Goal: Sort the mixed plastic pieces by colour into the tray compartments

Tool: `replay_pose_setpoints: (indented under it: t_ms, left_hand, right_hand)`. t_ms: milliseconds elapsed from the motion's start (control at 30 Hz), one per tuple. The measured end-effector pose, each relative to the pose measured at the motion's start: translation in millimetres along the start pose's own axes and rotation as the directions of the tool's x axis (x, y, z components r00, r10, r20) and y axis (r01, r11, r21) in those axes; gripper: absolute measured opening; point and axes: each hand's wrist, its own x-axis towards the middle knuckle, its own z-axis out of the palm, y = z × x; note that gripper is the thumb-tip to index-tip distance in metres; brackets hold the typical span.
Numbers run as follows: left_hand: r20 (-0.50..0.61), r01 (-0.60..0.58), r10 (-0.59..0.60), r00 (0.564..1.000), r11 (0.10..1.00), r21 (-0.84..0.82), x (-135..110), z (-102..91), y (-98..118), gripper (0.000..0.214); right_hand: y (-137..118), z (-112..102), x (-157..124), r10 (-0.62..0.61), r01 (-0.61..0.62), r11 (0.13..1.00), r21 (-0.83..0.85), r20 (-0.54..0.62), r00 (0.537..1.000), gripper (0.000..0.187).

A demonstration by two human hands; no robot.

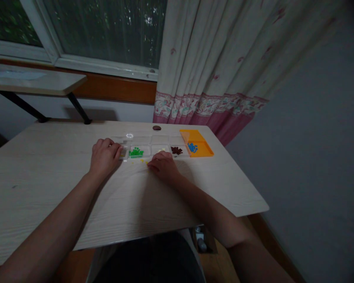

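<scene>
A row of clear plastic boxes (140, 140) with raised lids stands across the table. My left hand (104, 155) is closed at the left end, its fingers curled over the leftmost box. Small green pieces (136, 152) lie in the box beside it. My right hand (164, 165) rests on the table before the row, fingers pressed together, fingertips at a small yellow piece (147, 162). More yellow pieces (142, 160) are scattered just left of it. Pale pieces (161, 150) show partly behind the right hand. Farther right sit dark brown pieces (176, 150) and blue pieces (192, 147).
An open orange box (205, 148) ends the row at the right. Behind the row is a dark oval object (156, 128) on the table (115, 208). A raised shelf (56, 80) on black legs stands at the back left; a curtain (194, 90) hangs behind.
</scene>
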Motion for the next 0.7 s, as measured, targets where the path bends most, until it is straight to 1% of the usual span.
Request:
replay_pose_setpoints:
  t_ms: [133, 267, 367, 400, 467, 567, 633, 700]
  left_hand:
    - [0.002, -0.031, 0.031, 1.000, 0.998, -0.047, 0.8, -3.0, 9.1, 0.031]
    - [0.049, -0.099, 0.106, 0.993, 0.987, -0.127, -4.6, -3.8, 30.7, 0.031]
    - [0.067, -0.192, 0.211, 0.975, 0.958, -0.215, -11.5, -1.8, 51.5, 0.028]
    - [0.081, -0.227, 0.254, 0.964, 0.942, -0.246, -13.7, -0.6, 57.4, 0.027]
    - [0.099, -0.267, 0.304, 0.948, 0.922, -0.279, -17.0, 2.0, 65.6, 0.028]
    - [0.107, -0.297, 0.335, 0.936, 0.915, -0.273, -18.4, 6.0, 69.1, 0.029]
    - [0.107, -0.316, 0.352, 0.930, 0.913, -0.258, -17.7, 7.6, 68.2, 0.029]
    - [0.103, -0.333, 0.366, 0.925, 0.911, -0.245, -16.8, 7.8, 67.0, 0.029]
  right_hand:
    - [1.6, 0.1, 0.7, 0.022, -0.022, 1.000, 0.011, 0.008, 1.000, 0.014]
    - [4.4, -0.6, 1.4, 0.046, -0.046, 0.998, 0.045, -0.002, 0.999, 0.010]
    - [9.4, 0.7, 2.8, 0.100, -0.087, 0.985, 0.146, -0.081, 0.992, 0.009]
    - [11.1, 1.5, 3.4, 0.122, -0.098, 0.976, 0.196, -0.115, 0.986, 0.009]
    - [13.4, 3.3, 4.4, 0.155, -0.094, 0.947, 0.306, -0.182, 0.971, 0.010]
    - [11.8, 5.2, 5.5, 0.178, -0.064, 0.907, 0.417, -0.241, 0.954, 0.010]
    - [8.0, 6.0, 6.5, 0.174, -0.051, 0.896, 0.440, -0.244, 0.954, 0.010]
    - [4.0, 6.7, 7.5, 0.154, -0.039, 0.892, 0.451, -0.221, 0.963, 0.010]
